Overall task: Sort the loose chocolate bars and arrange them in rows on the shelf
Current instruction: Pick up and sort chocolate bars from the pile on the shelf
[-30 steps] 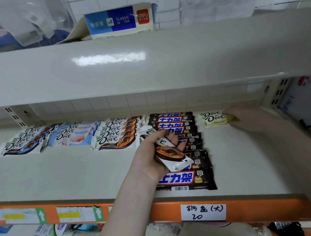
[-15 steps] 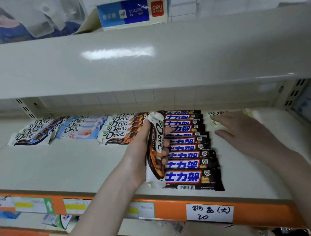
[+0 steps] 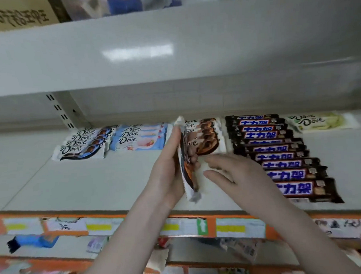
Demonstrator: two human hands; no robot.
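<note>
Your left hand (image 3: 166, 174) grips a white-and-brown Dove bar (image 3: 186, 169) on edge, lengthways, above the shelf (image 3: 74, 183) near its front edge, in front of the caramel Dove row (image 3: 204, 135). Your right hand (image 3: 237, 175) hangs just beside the bar, its grip released, fingers straight and pointing at the wrapper. Along the back edge lie the dark Dove row (image 3: 86, 141), the blue Dove row (image 3: 140, 136) and, toward the back right corner, the green Dove bars (image 3: 319, 121). The dark brown bars (image 3: 279, 153) run from back edge to front edge.
</note>
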